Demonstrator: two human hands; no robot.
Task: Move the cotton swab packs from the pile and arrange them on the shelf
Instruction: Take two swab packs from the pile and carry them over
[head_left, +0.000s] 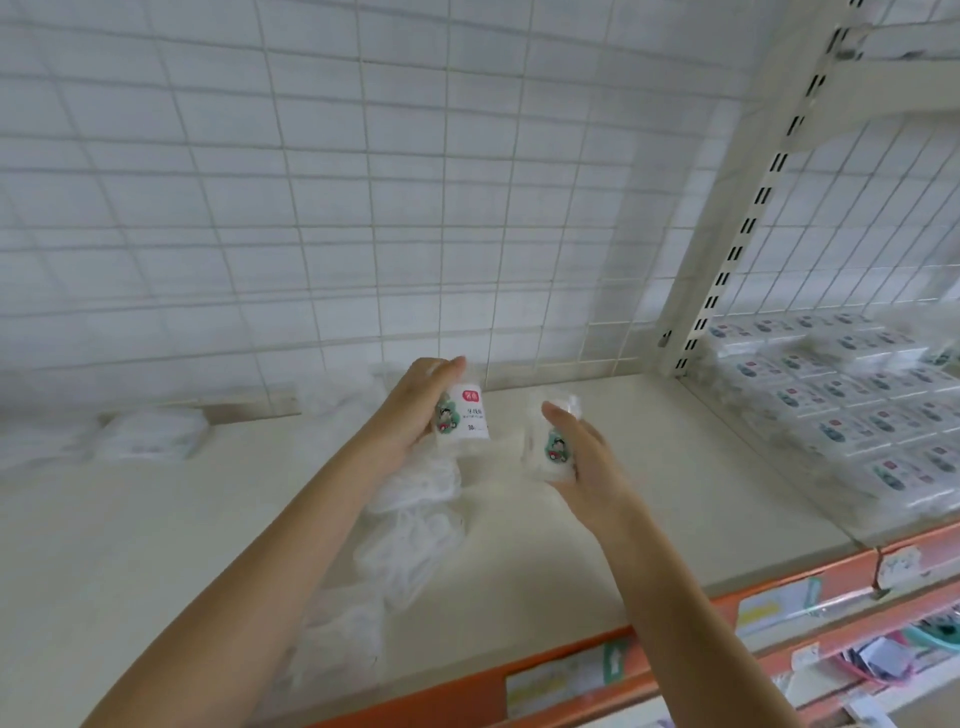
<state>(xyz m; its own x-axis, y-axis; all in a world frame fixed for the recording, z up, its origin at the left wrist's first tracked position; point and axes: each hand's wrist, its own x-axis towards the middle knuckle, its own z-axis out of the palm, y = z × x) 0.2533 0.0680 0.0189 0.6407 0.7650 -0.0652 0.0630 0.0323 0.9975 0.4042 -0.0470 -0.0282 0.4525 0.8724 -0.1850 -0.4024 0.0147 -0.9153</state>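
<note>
Two packs are held above the shelf (649, 467), one in each hand. Left pack (464, 418): small, white, with a red logo at its top corner, a green-and-red cartoon figure and dark print on its face; it stands roughly upright in the left hand (415, 410), whose fingers curl round its far side while the thumb lies along its near edge. Right pack (550, 447): same kind, clear-wrapped, the green cartoon figure showing between the fingers; the right hand (582, 462) grips it with fingers wrapped round the side and thumb raised along the top, where a bit of crinkled wrap sticks up. The two packs are near each other but apart, both off the shelf surface. Both forearms reach in from the lower edge, bare.

Below the left hand, a loose heap of clear plastic bag (410, 530) lies crumpled on the cream shelf and trails toward the front edge. At far left, against the back, rests a blurred white bundle (150, 434); its contents cannot be made out. A white wire grid (363, 208) forms the back wall. To the right, past a slotted upright (748, 228) and a wire divider, the next bay holds rows of packs (852, 415) laid flat and overlapping, same green figure and red logo. An orange rail (691, 618) with paper price tags runs along the shelf front.
</note>
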